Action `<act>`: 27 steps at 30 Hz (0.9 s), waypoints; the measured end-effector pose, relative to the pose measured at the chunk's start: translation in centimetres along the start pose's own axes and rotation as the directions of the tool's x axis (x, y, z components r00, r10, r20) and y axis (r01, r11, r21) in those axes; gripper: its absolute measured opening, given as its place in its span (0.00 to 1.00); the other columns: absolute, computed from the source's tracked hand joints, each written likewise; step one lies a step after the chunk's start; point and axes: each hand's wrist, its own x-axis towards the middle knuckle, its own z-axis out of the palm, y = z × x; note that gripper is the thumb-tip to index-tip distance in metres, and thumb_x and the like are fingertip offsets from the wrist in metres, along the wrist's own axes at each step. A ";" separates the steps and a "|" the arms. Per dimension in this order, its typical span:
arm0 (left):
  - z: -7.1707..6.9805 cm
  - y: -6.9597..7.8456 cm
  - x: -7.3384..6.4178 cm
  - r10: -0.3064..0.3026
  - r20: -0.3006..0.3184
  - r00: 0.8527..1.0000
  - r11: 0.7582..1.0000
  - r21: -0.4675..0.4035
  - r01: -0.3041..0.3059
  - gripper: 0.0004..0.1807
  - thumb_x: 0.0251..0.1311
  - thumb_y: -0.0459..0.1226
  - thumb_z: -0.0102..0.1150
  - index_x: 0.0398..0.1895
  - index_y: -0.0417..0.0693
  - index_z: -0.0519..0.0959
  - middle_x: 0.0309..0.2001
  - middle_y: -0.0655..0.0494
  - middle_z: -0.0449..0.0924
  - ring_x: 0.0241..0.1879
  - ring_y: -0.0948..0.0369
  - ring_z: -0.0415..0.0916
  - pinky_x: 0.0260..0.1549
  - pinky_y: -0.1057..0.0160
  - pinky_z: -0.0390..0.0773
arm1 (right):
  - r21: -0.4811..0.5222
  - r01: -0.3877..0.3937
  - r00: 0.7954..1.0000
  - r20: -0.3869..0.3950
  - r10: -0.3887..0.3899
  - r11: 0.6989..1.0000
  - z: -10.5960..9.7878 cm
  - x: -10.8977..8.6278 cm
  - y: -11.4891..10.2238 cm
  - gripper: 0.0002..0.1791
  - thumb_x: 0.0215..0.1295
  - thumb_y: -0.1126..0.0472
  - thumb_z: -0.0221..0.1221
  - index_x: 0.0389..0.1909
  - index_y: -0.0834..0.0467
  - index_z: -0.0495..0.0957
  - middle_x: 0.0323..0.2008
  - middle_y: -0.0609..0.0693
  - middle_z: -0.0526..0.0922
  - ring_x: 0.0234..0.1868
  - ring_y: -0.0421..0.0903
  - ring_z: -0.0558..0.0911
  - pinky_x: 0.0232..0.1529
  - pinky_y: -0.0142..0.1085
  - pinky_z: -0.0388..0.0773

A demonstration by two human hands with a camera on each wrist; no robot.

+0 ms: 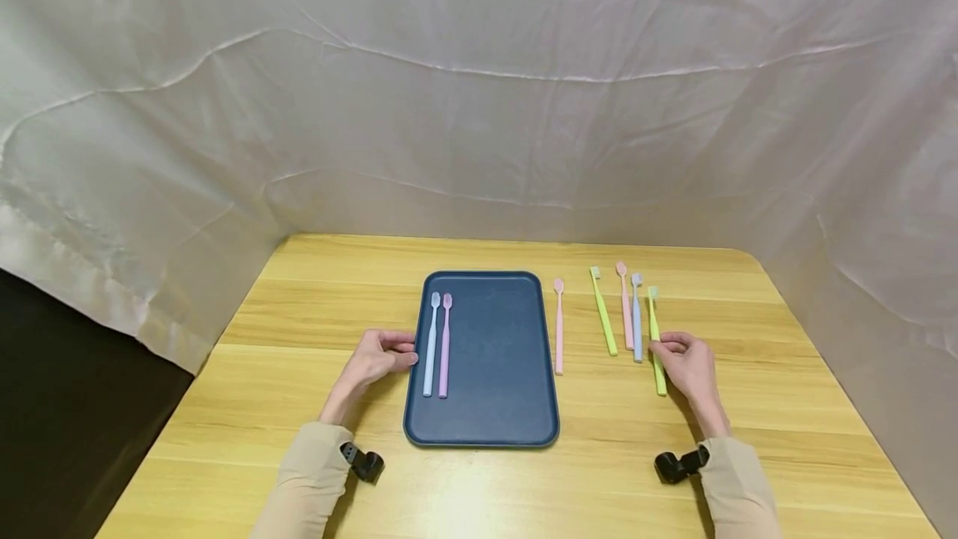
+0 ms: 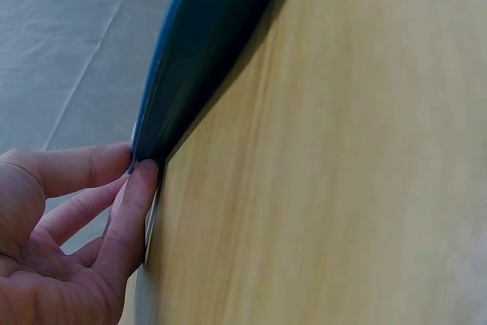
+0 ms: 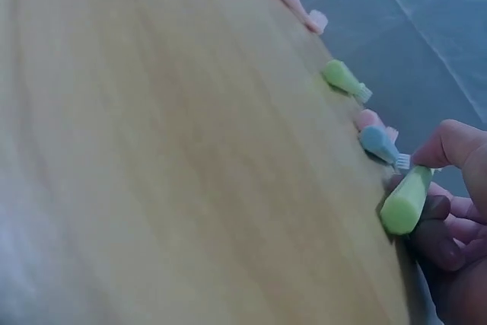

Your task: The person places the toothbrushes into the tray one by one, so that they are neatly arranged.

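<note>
My right hand pinches a green toothbrush at the right end of a loose row. Its handle end shows large in the right wrist view, between thumb and fingers. My left hand is at the left edge of a dark blue tray, thumb and fingertips gripping the rim. Inside the tray, a light blue toothbrush and a purple toothbrush lie side by side near its left wall, heads away from me.
Right of the tray lies a pink toothbrush. Farther right are another green toothbrush, a second pink toothbrush and a blue toothbrush. All lie on the wooden table. A pale curtain hangs behind it.
</note>
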 end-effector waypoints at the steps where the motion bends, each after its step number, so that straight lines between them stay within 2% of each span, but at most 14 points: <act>1: 0.0 0.0 0.0 -0.001 0.000 1.000 1.000 0.000 0.001 0.23 0.54 0.27 0.67 0.54 0.26 0.79 0.43 0.35 0.86 0.37 0.63 0.80 0.38 0.73 0.78 | 0.020 -0.009 1.000 0.013 0.009 1.000 -0.1 0.0 0.0 0.19 0.65 0.59 0.63 0.50 0.70 0.79 0.30 0.49 0.88 0.26 0.25 0.77 0.30 0.22 0.76; 4: 0.0 0.1 0.0 -0.005 0.000 1.000 1.000 0.002 0.005 0.23 0.55 0.27 0.67 0.54 0.26 0.80 0.44 0.35 0.86 0.38 0.63 0.80 0.38 0.73 0.78 | 0.087 -0.043 0.998 0.040 0.040 0.995 -0.4 -0.2 0.0 0.20 0.65 0.60 0.63 0.52 0.71 0.78 0.26 0.38 0.85 0.26 0.27 0.79 0.31 0.23 0.78; 9: 0.0 0.2 0.0 -0.008 -0.005 1.000 1.000 0.011 0.008 0.22 0.55 0.27 0.67 0.54 0.27 0.80 0.44 0.35 0.86 0.38 0.62 0.81 0.38 0.73 0.79 | 0.224 -0.090 0.995 0.072 0.076 0.970 -0.8 -0.6 -0.5 0.21 0.66 0.62 0.63 0.54 0.73 0.75 0.22 0.32 0.83 0.25 0.29 0.80 0.27 0.25 0.76; 15: 0.1 0.2 0.0 -0.009 -0.004 1.000 1.000 0.005 0.009 0.22 0.55 0.26 0.66 0.54 0.26 0.80 0.43 0.35 0.86 0.38 0.62 0.81 0.38 0.72 0.79 | 0.378 -0.143 0.983 0.160 0.088 0.915 -1.1 -1.0 -1.1 0.21 0.67 0.62 0.64 0.55 0.70 0.73 0.22 0.34 0.85 0.19 0.30 0.72 0.20 0.25 0.69; 18: 0.1 0.2 0.0 -0.012 -0.005 1.000 1.000 0.002 0.012 0.22 0.55 0.26 0.66 0.54 0.26 0.80 0.43 0.35 0.86 0.38 0.62 0.81 0.38 0.72 0.79 | 0.417 -0.169 0.975 0.205 0.088 0.893 -1.1 -1.2 -1.4 0.19 0.66 0.62 0.65 0.54 0.63 0.74 0.22 0.35 0.85 0.17 0.31 0.69 0.19 0.26 0.68; 22: 0.1 0.1 0.1 -0.016 -0.009 1.000 1.000 0.000 0.016 0.23 0.54 0.26 0.66 0.55 0.26 0.79 0.44 0.35 0.86 0.38 0.62 0.81 0.38 0.72 0.79 | 0.450 -0.186 0.965 0.249 0.077 0.873 -0.9 -1.6 -1.9 0.18 0.65 0.62 0.66 0.54 0.58 0.74 0.23 0.36 0.85 0.18 0.31 0.69 0.20 0.25 0.68; 27: 0.1 0.0 0.0 -0.019 -0.015 1.000 1.000 0.000 0.019 0.23 0.54 0.27 0.66 0.54 0.26 0.80 0.44 0.35 0.86 0.38 0.62 0.81 0.38 0.72 0.79 | 0.558 -0.223 0.953 0.297 0.059 0.799 -0.4 -2.3 -2.6 0.25 0.65 0.65 0.65 0.62 0.62 0.72 0.28 0.42 0.88 0.20 0.32 0.73 0.22 0.25 0.71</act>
